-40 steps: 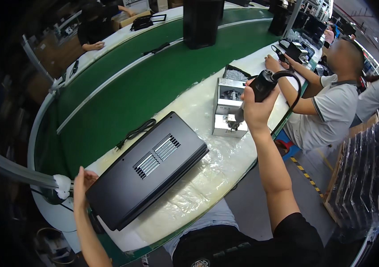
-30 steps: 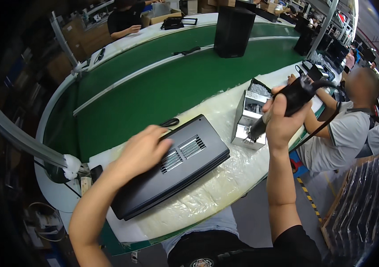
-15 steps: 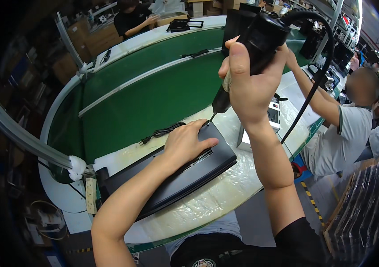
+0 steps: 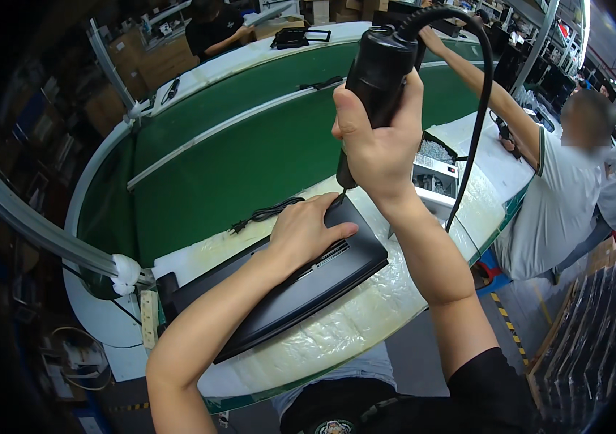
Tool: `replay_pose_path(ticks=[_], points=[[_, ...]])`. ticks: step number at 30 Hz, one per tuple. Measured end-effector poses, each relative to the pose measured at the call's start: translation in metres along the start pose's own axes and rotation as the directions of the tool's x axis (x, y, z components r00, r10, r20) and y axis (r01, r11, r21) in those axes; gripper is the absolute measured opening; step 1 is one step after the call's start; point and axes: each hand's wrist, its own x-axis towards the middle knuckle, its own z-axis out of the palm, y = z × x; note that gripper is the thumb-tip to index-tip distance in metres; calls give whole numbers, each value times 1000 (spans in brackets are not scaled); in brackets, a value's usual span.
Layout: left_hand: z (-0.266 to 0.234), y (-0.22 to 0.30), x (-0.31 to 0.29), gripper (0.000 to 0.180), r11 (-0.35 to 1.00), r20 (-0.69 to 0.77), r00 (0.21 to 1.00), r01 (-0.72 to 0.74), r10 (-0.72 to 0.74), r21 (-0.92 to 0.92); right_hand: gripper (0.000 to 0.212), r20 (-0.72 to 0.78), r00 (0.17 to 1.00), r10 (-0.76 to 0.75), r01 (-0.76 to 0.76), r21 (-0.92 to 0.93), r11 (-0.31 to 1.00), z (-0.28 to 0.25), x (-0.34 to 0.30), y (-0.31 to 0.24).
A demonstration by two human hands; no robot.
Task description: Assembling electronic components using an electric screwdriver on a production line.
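Factory assembly line, curved green conveyor belt (image 4: pixel 250 137) running behind a pale counter (image 4: pixel 366 318) wrapped in clear plastic film.

Item: dark flat laptop-like device (image 4: pixel 301 282), lying underside up on the counter, vent slots facing upward, long edge toward the person.

Item: black electric screwdriver (image 4: pixel 377 79), upright, thick black cable (image 4: pixel 478 108) arcing from its top down to the right. Its bit touches the device's far corner, just beside the left fingertips.

Hands: right hand (image 4: pixel 380 145) clenched around the screwdriver body, thumb toward the camera. Left hand (image 4: pixel 306 230) laid flat and spread on the device's underside, pressing it down, grasping nothing.

Nearby: thin black cord (image 4: pixel 264 213) lying on the counter edge behind the device; open box of small parts (image 4: pixel 434 163), probably screws, to the right; white power strip (image 4: pixel 148 318) at the counter's left end.

Others: a co-worker in a white shirt (image 4: pixel 561 195) stands to the right, one arm stretched across the belt; another person sits at the far side.

Step in hand, as judged: driving or seating a screw at the far corner of the underside. Next move would call for keeping the bit vertical and the device pinned, then shifting the tool to another screw hole.
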Motion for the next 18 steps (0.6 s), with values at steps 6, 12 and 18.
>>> replay_pose_path(ticks=[6,12,18], points=[[0,2,-2,70,1000,1,1000,2,-2,18,66,27,999,30,-29,-19,999,0,0,14],[-10,8,-5,70,996,52,998,38,-43,86,65,51,999,11,-5,-126,992,1,7,6],[-41,-21,-68,55,965,-62,994,-70,88,254,29,-289,950,-114,34,-268,963,-97,-12,-35]])
